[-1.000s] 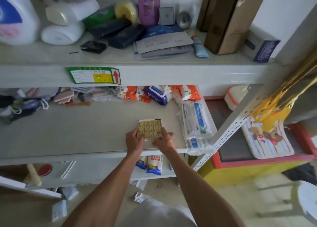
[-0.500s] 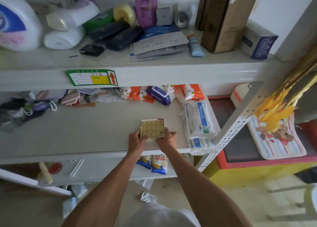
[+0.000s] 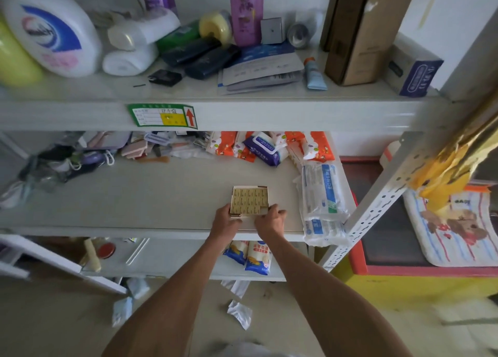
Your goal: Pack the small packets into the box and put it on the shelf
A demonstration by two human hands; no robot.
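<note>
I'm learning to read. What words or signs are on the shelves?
Green label: a red arrow pointing up; its writing is too blurred.
White bottle: logo blurred, unreadable.
Wipes pack, mask packs, packets in the box: print too small to read.

A green-bordered paper sticker (image 3: 162, 115) on the front edge of the upper white metal shelf (image 3: 269, 114), left of centre, carries a red upward arrow, a yellow field and handwriting too blurred to read. Chinese print on the blue-and-white wipes pack (image 3: 265, 149) is also illegible.
</note>
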